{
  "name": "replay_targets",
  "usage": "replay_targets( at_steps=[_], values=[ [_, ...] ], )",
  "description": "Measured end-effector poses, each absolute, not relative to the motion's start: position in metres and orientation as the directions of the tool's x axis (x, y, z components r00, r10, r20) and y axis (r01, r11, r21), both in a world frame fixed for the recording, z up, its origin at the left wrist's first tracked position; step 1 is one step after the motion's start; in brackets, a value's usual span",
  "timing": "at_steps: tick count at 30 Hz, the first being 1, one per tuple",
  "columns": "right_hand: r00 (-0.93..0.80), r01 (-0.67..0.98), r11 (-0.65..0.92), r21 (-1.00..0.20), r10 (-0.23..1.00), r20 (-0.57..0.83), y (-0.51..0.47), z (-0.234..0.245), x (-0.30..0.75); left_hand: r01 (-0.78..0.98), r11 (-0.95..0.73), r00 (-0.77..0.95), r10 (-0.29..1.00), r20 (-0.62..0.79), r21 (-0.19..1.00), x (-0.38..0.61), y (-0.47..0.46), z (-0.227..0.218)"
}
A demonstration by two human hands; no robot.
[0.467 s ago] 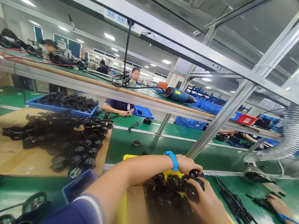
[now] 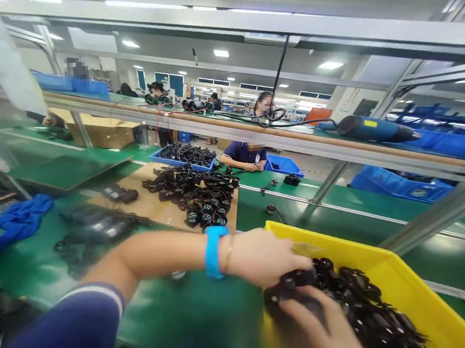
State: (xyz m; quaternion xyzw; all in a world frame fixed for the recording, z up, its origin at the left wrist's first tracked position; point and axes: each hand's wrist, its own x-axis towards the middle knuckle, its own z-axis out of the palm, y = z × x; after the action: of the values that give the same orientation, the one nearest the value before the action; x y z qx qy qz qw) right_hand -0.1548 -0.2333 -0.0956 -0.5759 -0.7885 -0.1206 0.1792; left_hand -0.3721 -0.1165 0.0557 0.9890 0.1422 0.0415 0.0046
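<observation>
A yellow bin [image 2: 388,269] at the lower right holds a heap of small black round parts [image 2: 367,303]. My left hand [image 2: 263,257], with a blue band on the wrist, reaches into the bin's near left corner and grips black parts there. My right hand [image 2: 317,325] comes up from the bottom edge and closes on the same clump of black parts [image 2: 292,290], touching the left hand's fingers. Motion blurs both hands.
A cardboard sheet [image 2: 154,204] with a pile of black cabled parts lies on the green belt [image 2: 203,315]. A blue cloth [image 2: 19,220] lies at left. A blue tray [image 2: 284,164] and a seated person are across the belt. Metal frame bars [image 2: 433,217] cross at right.
My view has swung left and levelled. Both hands still hold the clump of black parts at the yellow bin, whose far rim now shows.
</observation>
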Motion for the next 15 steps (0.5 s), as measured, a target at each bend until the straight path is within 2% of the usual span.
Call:
replay_targets(
  at_steps=[2, 4, 6, 8, 11, 15],
  values=[
    [-0.290, 0.921, 0.342, -0.185, 0.921, 0.260, -0.232, -0.141, -0.205, 0.406, -0.908, 0.911, 0.411, 0.029, 0.105, -0.417, -0.126, 0.003],
    [-0.275, 0.877, 0.294, -0.381, 0.956, 0.103, -0.226, -0.183, -0.244, 0.574, -0.772, 0.818, 0.555, -0.150, 0.275, -0.446, -0.127, -0.052],
    [-0.292, 0.848, 0.278, -0.451, 0.956, 0.040, -0.216, -0.217, -0.269, 0.670, -0.675, 0.741, 0.632, -0.227, 0.311, -0.463, -0.125, -0.099],
    [-0.306, 0.816, 0.261, -0.515, 0.952, -0.002, -0.204, -0.244, -0.281, 0.745, -0.588, 0.663, 0.704, -0.255, 0.314, -0.472, -0.124, -0.131],
    [-0.276, 0.765, 0.188, -0.616, 0.960, -0.049, -0.189, -0.274, -0.278, 0.816, -0.472, 0.562, 0.781, -0.271, 0.333, -0.483, -0.129, -0.157],
    [-0.097, 0.720, 0.124, -0.683, 0.992, 0.078, -0.195, -0.289, -0.256, 0.836, -0.380, 0.500, 0.825, -0.263, 0.396, -0.495, -0.149, -0.169]
  ],
)
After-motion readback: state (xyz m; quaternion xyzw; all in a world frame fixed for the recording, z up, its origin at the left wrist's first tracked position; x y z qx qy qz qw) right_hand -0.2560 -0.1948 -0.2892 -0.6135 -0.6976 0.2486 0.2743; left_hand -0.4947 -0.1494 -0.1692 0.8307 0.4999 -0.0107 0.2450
